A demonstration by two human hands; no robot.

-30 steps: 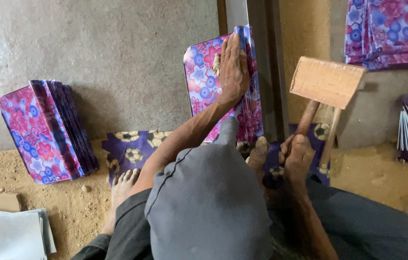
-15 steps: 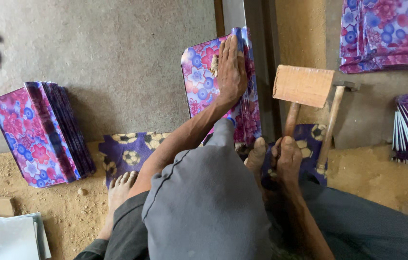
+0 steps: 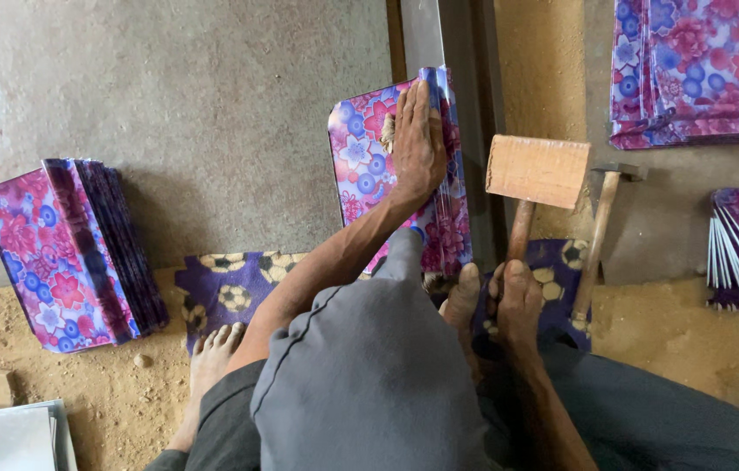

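The left hand (image 3: 417, 139) lies flat, pinning the floral sheet (image 3: 369, 166) steady. The right hand (image 3: 518, 301) grips the wooden mallet (image 3: 537, 170), raised beside it

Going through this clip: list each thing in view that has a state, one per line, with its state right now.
Left hand: flat, palm down on the floral-printed sheet.
Right hand: closed round the mallet handle.
Floral-printed purple metal sheet: lying on the grey slab, pressed down.
Square-headed wooden mallet: raised, head beside the sheet.
Small wooden-handled hammer: lying unused.
Left stack of floral sheets: fanned, leaning.
Top-right floral sheets: stacked flat.
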